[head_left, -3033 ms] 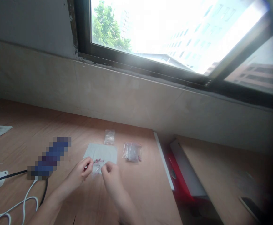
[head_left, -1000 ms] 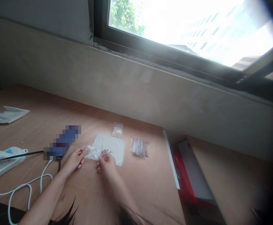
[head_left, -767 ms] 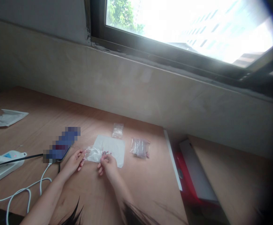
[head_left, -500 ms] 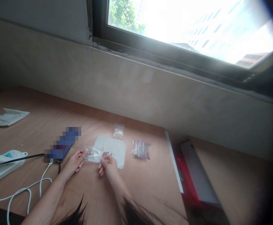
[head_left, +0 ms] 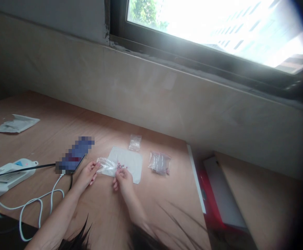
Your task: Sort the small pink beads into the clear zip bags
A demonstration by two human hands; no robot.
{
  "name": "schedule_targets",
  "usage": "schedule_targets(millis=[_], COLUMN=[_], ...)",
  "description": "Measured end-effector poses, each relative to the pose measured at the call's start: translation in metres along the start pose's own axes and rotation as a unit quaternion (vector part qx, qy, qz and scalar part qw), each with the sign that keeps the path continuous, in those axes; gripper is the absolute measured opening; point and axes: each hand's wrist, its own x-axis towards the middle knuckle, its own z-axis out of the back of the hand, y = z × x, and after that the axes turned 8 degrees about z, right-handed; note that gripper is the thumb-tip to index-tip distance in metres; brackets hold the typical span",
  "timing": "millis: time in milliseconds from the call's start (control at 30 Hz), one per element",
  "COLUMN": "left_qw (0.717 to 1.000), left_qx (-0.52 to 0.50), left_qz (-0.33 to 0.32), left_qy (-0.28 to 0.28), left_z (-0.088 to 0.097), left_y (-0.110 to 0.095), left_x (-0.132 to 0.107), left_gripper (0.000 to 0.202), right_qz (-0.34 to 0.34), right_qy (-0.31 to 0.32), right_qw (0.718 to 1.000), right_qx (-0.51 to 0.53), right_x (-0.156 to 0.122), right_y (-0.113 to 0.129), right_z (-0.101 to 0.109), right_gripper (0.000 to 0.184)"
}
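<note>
Both arms bare. Left forearm [head_left: 54,218] and right forearm [head_left: 136,212] slender, narrowing to small, slim hands, left hand [head_left: 85,177] and right hand [head_left: 123,182]. Long, fine strands of dark hair [head_left: 143,239] cross the lower view, blurred.

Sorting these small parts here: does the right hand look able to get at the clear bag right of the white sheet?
Probably yes: only the flat white sheet lies between the right hand and the clear bag, and nothing stands in the way.
</note>
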Motion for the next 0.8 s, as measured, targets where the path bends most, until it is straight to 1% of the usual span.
schedule_targets(millis=[133,267,433,633,800], left_qw=[1.0,1.0,1.0,0.999,0.999], left_qx=[-0.014,-0.002,-0.011,-0.036,-0.031], left_qz=[-0.004,0.001,0.01,0.003,0.018], left_qy=[-0.004,-0.005,-0.018,-0.006,-0.002], left_z=[-0.0015,-0.0019,-0.0029,-0.0028,-0.0006], left_y=[0.0002,0.0022,0.0062,0.0075,0.0052], left_x=[-0.001,-0.0011,0.0003,-0.0023,-0.0048], left_gripper=[0.033,0.031,0.034,0.035,0.041], right_qz=[0.007,0.014,0.024,0.023,0.026], right_qy=[-0.003,-0.002,0.001,0.004,-0.007], right_qw=[1.0,1.0,1.0,1.0,0.999], right_qx=[0.015,0.019,0.018,0.008,0.018], right_x=[0.0002,0.0,-0.0008,-0.0019,-0.0022], right_y=[-0.0009,-0.0021,-0.004,-0.0026,-0.0017], right_z=[-0.0005,0.0001,0.0008,0.0004,-0.001], right_gripper=[0.03,0.029,0.03,0.032,0.033])
